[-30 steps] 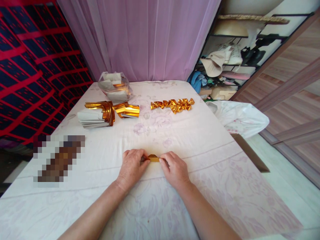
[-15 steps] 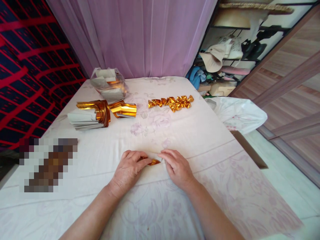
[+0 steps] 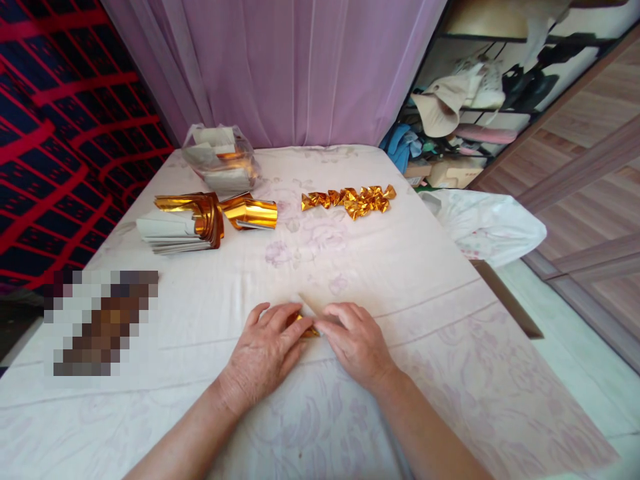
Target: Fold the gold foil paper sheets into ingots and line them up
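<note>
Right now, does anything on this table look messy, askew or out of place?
Nothing is spilled or damaged. The stack of gold foil sheets is untidy, with its top sheets curling up. The small folded gold pieces lie in a loose heap. Both hands, left hand and right hand, press a small gold foil piece.

Fingers of the left hand [image 3: 263, 350] and right hand [image 3: 357, 343] cover most of a gold foil piece [image 3: 306, 328], perhaps folded; a pixelated patch [image 3: 100, 323] masks the frame's lower left.
</note>
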A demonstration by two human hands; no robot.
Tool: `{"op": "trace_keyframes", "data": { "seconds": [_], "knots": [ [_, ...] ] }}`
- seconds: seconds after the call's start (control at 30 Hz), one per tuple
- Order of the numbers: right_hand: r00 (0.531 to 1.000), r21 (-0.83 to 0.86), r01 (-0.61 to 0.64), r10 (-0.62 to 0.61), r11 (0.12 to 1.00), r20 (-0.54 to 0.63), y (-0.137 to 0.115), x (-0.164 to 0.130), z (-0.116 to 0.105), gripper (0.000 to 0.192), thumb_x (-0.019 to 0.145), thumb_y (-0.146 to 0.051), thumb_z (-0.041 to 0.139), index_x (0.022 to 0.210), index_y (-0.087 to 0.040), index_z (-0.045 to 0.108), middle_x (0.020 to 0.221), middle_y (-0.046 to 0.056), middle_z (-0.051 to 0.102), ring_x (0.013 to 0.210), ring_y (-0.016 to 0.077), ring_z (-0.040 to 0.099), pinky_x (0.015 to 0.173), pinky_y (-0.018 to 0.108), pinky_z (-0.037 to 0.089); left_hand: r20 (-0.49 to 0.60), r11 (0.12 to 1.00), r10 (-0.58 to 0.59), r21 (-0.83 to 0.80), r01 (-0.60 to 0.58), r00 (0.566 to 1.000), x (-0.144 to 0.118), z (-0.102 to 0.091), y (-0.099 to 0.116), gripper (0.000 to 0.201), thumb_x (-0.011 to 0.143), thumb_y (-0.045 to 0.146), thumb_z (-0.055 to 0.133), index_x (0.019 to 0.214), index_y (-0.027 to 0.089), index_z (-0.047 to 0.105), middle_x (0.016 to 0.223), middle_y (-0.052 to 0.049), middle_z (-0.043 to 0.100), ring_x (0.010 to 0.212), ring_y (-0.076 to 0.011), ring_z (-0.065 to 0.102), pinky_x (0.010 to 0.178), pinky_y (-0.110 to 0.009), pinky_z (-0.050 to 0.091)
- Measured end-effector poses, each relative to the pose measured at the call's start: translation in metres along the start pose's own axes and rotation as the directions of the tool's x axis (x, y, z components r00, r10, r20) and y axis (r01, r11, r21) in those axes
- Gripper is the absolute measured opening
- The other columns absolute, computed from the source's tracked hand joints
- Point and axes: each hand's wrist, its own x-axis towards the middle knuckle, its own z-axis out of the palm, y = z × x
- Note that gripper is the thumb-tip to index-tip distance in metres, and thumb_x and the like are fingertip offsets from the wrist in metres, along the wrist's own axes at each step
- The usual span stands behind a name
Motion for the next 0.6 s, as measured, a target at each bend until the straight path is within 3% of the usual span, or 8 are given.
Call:
{"op": "trace_keyframes", "data": {
  "seconds": [0.17, 0.3, 0.5, 0.6],
  "knots": [
    [0.999, 0.000, 0.036, -0.036, 0.999, -0.003, 0.002, -0.001, 0.002, 0.027, 0.093, -0.014, 0.050, 0.101, -0.026, 0.073, 0.108, 0.006, 0.067, 0.098, 0.0186, 0.059, 0.084, 0.032, 0.048, -0.013, 0.994, 0.034, 0.100, -0.033, 0.999, -0.003, 0.009, -0.007, 0.024, 0.093, 0.017, 0.053, 0.111, 0.028, 0.066, 0.130, -0.010, 0.062, 0.116, -0.0256, 0.061, 0.104, -0.053, 0.037],
    [0.996, -0.001, 0.076, -0.076, 0.997, -0.046, 0.001, -0.002, 0.005, 0.023, 0.093, -0.014, 0.053, 0.099, -0.026, 0.072, 0.108, 0.005, 0.067, 0.099, 0.0184, 0.059, 0.085, 0.033, 0.047, -0.078, 1.000, 0.003, 0.011, -0.003, 0.997, -0.001, 0.012, -0.013, 0.025, 0.096, 0.018, 0.050, 0.118, 0.024, 0.062, 0.125, -0.008, 0.065, 0.114, -0.0225, 0.062, 0.106, -0.049, 0.038],
    [0.986, 0.062, 0.156, -0.152, 0.986, -0.062, -0.008, 0.000, 0.005, 0.020, 0.095, -0.015, 0.051, 0.089, -0.023, 0.069, 0.102, 0.003, 0.070, 0.098, 0.0188, 0.058, 0.083, 0.034, 0.044, -0.219, 0.996, -0.068, -0.067, 0.055, 0.973, 0.005, 0.013, -0.010, 0.013, 0.094, 0.014, 0.051, 0.100, 0.016, 0.062, 0.113, -0.011, 0.067, 0.105, -0.0225, 0.062, 0.093, -0.040, 0.050],
    [0.984, 0.095, 0.178, -0.174, 0.979, -0.048, -0.013, 0.001, 0.004, 0.020, 0.096, -0.018, 0.050, 0.091, -0.022, 0.068, 0.102, 0.003, 0.071, 0.098, 0.0187, 0.058, 0.083, 0.034, 0.044, -0.187, 0.996, -0.054, -0.083, 0.039, 0.981, 0.004, 0.012, -0.010, 0.012, 0.092, 0.015, 0.053, 0.091, 0.018, 0.065, 0.100, -0.008, 0.068, 0.092, -0.0217, 0.063, 0.085, -0.038, 0.052]
  ]
}}
